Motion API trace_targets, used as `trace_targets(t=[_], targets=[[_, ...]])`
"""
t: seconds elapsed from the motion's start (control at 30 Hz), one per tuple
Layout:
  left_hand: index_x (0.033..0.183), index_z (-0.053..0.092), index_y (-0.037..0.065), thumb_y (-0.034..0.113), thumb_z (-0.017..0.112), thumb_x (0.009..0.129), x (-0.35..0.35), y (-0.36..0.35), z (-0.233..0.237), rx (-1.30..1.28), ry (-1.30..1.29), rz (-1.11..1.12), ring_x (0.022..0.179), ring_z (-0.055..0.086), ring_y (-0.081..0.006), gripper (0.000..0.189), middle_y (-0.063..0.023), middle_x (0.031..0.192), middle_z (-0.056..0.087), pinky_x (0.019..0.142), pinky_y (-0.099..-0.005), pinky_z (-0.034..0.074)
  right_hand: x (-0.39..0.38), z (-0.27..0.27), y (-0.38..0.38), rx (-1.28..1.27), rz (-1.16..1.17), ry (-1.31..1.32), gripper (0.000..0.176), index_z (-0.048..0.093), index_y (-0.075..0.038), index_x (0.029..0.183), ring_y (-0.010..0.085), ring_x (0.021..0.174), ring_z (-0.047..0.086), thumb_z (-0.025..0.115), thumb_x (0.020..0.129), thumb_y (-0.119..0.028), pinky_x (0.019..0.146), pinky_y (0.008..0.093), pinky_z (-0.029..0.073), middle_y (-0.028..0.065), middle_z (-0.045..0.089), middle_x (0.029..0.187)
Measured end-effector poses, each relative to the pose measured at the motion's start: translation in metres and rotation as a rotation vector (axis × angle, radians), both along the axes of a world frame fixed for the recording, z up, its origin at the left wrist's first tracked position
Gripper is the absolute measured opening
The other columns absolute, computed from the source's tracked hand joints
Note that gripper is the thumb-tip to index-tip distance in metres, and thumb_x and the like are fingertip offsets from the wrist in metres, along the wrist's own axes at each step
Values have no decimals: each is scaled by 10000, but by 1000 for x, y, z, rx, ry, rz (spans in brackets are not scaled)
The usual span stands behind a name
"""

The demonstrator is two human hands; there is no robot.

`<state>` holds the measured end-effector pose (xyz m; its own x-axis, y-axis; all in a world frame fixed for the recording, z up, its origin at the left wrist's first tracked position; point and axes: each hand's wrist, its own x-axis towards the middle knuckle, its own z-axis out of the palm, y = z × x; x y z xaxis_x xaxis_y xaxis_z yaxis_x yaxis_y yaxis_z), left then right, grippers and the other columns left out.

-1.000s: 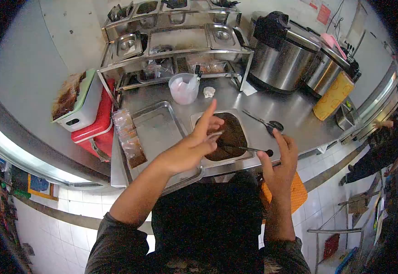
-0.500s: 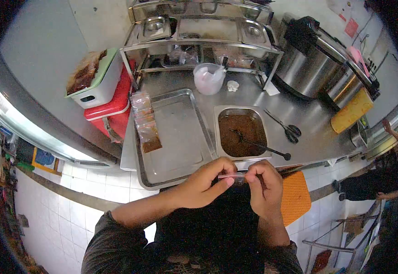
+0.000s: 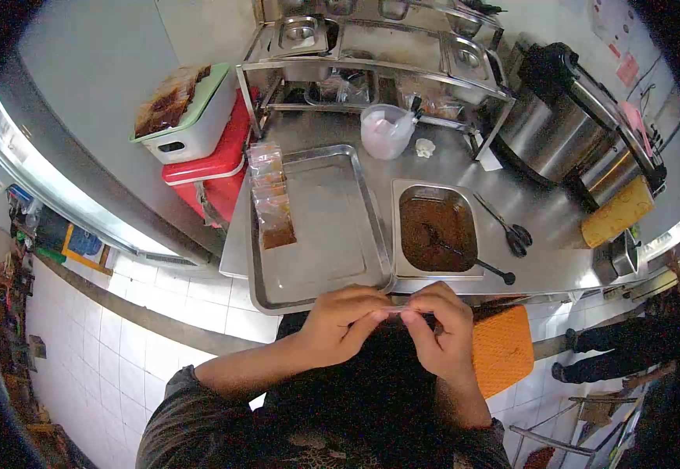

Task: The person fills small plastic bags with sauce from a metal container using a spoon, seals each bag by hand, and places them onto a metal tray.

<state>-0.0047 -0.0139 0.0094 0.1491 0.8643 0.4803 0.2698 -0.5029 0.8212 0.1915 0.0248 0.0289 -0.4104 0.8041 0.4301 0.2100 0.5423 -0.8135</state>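
A small strip of clear plastic [image 3: 394, 309], seemingly the edge of a little bag, is stretched between my two hands in front of the counter. My left hand [image 3: 341, 327] pinches one end between thumb and fingers. The other end is pinched by my right hand [image 3: 443, 332]. Just beyond them sits a steel pan [image 3: 399, 270] of dark brown sauce [image 3: 437, 215], with a black-handled ladle [image 3: 480, 264] resting in it. To the left, a shallow metal tray [image 3: 324, 234] carries an overlapping row of sealed sauce sachets [image 3: 273, 199] along its left side.
Scissors [image 3: 515, 234] lie right of the pan. Behind stand a plastic jug [image 3: 387, 134], crumpled white tissue [image 3: 425, 148] and a steel rack [image 3: 379, 70]. Large steel pots [image 3: 558, 117] stand at right, a red cooler [image 3: 199, 164] at left. Another person's legs [image 3: 601, 352] show at right.
My view has shifted, so the counter items sit farther right in the picture. Both hands still pinch the plastic, with their fingertips slightly closer together.
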Motion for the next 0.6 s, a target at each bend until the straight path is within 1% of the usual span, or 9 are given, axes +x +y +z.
trace_targets(t=[0.07, 0.17, 0.27, 0.37, 0.47, 0.57, 0.6], targets=[[984, 687, -4, 60, 644, 912, -9, 1, -1, 59, 83, 66, 850, 675, -266, 105, -132, 905, 695, 748, -345, 531, -9, 2, 1, -44, 37, -3, 70, 670, -28, 868, 287, 795, 648, 715, 820, -52, 728, 372, 511, 117, 678, 837], [971, 691, -2, 42, 653, 897, -19, 0, 3, 0, 59, 37, 832, 679, -267, 95, -135, 891, 697, 735, -345, 531, -20, -4, 3, 13, 56, 22, 59, 679, -29, 868, 281, 793, 658, 716, 828, -51, 725, 373, 513, 112, 688, 833], [911, 705, 11, 95, 652, 901, -26, -4, 1, -60, 19, 91, 792, 691, -278, 99, -152, 866, 702, 714, -353, 535, -33, -10, 6, 20, 81, 79, 68, 665, 16, 854, 207, 731, 641, 719, 812, 7, 673, 304, 495, 117, 673, 810], [933, 688, -2, 7, 664, 876, -34, -7, 6, -32, 91, 131, 772, 678, -264, 62, -147, 869, 690, 703, -344, 526, -43, -20, 9, -7, 100, 106, 65, 675, 20, 845, 208, 726, 648, 730, 818, -4, 671, 296, 494, 111, 673, 792], [909, 675, -8, 23, 656, 891, -45, -6, 5, -66, 110, 174, 767, 675, -250, 41, -142, 853, 688, 694, -335, 521, -54, -31, 12, -58, 148, 82, 168, 681, -22, 972, 261, 821, 664, 740, 835, -99, 737, 364, 521, 117, 694, 917], [899, 665, -7, 22, 637, 901, -66, 0, -17, -82, -48, 288, 760, 673, -244, 41, -133, 838, 689, 682, -333, 518, -70, -26, 12, -51, 67, 125, 369, 629, -8, 1161, 172, 849, 628, 752, 813, -25, 705, 286, 507, 133, 664, 1055], [900, 660, -1, 26, 606, 915, -78, 5, -22, -125, 18, 406, 780, 679, -244, 62, -129, 849, 693, 697, -346, 519, -70, -27, 13, -50, 68, 124, 432, 596, -13, 1212, 161, 863, 616, 757, 812, -28, 714, 282, 507, 129, 652, 1086]])
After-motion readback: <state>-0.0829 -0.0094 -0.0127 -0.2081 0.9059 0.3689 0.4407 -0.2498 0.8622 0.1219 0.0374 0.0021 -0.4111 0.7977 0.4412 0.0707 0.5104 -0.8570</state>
